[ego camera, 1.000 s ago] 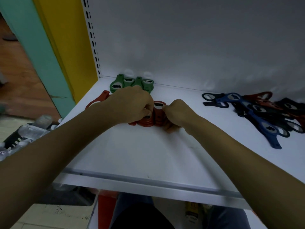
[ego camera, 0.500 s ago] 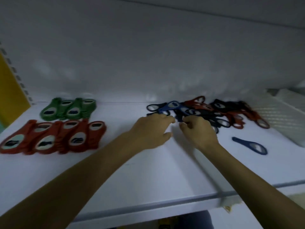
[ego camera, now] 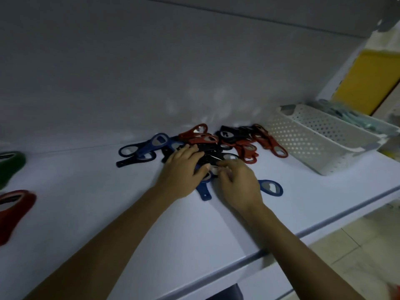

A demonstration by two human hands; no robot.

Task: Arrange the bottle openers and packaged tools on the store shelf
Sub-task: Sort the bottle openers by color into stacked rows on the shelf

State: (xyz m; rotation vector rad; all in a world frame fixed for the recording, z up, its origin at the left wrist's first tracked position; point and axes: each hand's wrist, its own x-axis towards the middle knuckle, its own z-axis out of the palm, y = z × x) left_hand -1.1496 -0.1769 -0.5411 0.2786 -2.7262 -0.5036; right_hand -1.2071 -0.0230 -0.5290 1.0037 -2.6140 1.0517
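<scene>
Fingers [ego camera: 186,152] of the left hand [ego camera: 184,172] lie nearly straight on the mixed pile [ego camera: 216,140] of bottle openers. The right hand [ego camera: 238,185] curls its fingers [ego camera: 225,164] at the pile's near edge, but whether they grip anything is unclear. A blue opener [ego camera: 203,192] lies between the hands on the shelf [ego camera: 108,213], and a white basket [ego camera: 313,137] stands to the right.

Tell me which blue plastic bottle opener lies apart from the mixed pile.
The blue plastic bottle opener just right of the right hand; the other blue ones overlap the pile.

A person's two slender forearms [ego camera: 121,230], bare to the wrists, with a bare left hand [ego camera: 180,172] and a bare right hand [ego camera: 240,185]
</scene>
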